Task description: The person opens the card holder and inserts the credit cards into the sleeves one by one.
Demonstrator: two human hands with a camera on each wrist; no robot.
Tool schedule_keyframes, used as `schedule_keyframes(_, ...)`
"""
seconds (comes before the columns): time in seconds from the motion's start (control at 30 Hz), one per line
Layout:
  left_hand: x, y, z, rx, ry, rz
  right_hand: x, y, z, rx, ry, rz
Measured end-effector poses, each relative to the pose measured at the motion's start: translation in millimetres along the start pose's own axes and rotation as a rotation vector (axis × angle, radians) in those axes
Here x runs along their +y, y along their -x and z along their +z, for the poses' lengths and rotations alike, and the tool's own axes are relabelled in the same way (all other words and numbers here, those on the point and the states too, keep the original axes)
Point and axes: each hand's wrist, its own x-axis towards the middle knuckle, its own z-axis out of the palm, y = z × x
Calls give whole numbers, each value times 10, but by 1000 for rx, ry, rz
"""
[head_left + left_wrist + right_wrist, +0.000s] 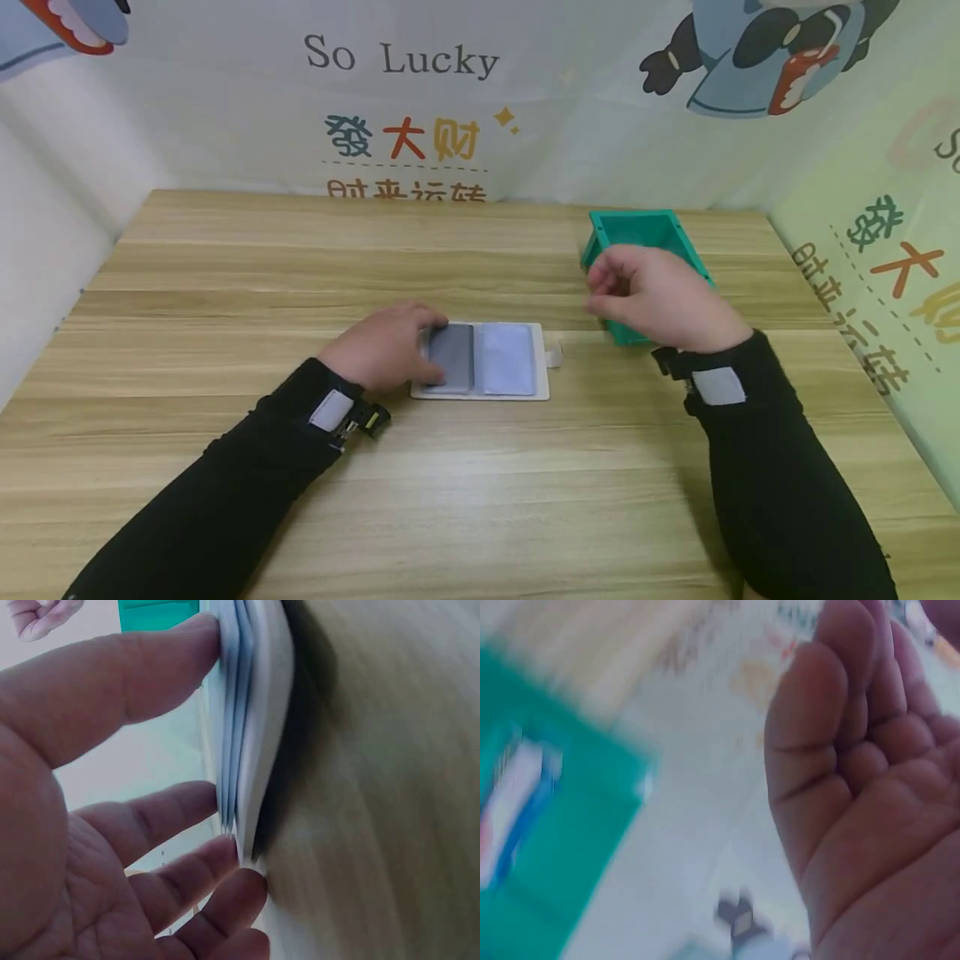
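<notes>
A small card holder [507,358] with a white cover lies opened flat on the table, a grey page on its left half and clear sleeves on its right. My left hand [386,348] holds its left half, thumb at the near side and fingertips at the far edge. In the left wrist view the thumb touches the stacked sleeves [234,712], and other fingertips meet the cover's edge. My right hand [663,296] hovers over a green box [633,218] with loosely bent fingers and nothing in them. Inside the box, a blurred white-and-blue item [514,810] shows in the right wrist view.
The wooden table [480,492] ends at a printed cloth backdrop [405,92] behind and on the right. A short white strap [554,357] sticks out from the card holder's right edge toward the green box.
</notes>
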Motion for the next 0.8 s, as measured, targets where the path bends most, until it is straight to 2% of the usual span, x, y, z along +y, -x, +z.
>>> schedule_keyframes(0.07, 7, -3, 10, 9, 10, -2, 115, 31, -125, 67, 16, 88)
schedule_keyframes(0.13, 15, -7, 21, 19, 16, -7, 236, 41, -198, 96, 67, 187)
schedule_keyframes(0.2, 26, -4, 24, 23, 27, -12, 368, 26, -206, 68, 145, 256)
schedule_keyframes(0.27, 35, 0, 20, 25, 29, -14, 488, -15, -158, 6, 227, 293)
schedule_keyframes(0.37, 34, 4, 26, 18, 32, -19, 640, -94, -25, -88, 275, 289)
schedule_keyframes(0.43, 32, 3, 34, 15, 27, -19, 703, -128, 48, -108, 273, 288)
schedule_keyframes(0.57, 39, -2, 42, 16, 17, -16, 758, -157, 114, -84, 283, 269)
schedule_keyframes(0.8, 58, 8, 33, 18, -5, -9, 728, -177, 138, -79, 317, 261)
